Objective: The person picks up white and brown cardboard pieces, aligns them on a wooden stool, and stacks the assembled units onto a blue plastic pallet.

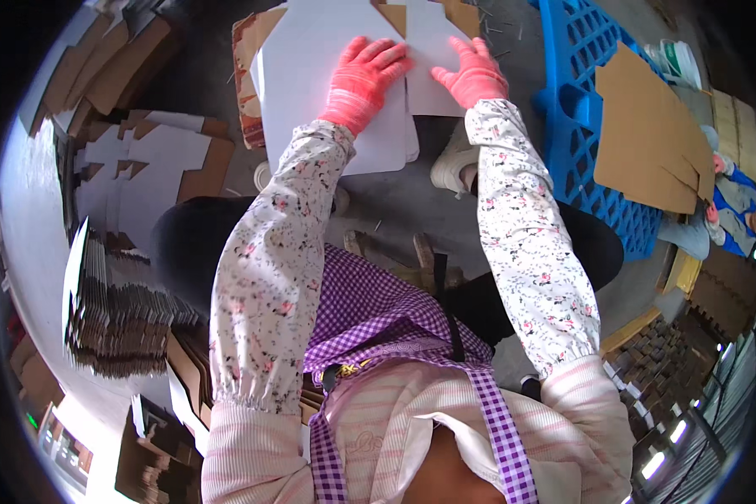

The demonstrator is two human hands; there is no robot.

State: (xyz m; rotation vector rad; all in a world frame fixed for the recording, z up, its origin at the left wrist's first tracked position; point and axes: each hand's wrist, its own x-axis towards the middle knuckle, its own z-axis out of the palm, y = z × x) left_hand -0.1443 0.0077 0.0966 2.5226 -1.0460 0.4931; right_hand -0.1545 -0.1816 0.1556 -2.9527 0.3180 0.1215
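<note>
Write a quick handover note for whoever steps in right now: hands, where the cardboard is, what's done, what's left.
Left hand: pink glove, flat and open on the white box blank on the floor.
Right hand: pink glove, open, pressing the same blank's right flap.
Stack of flat blanks at the left; brown cardboard sheet on the blue pallet at the right.
Done: blank laid flat.
Left: it isn't folded up yet.

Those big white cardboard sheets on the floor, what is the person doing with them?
A person presses both gloved hands flat on a white die-cut cardboard sheet lying on the floor. The left hand and right hand rest open on top of it. Stacks of flat cardboard sit at the left, and a blue pallet at the right.
</note>
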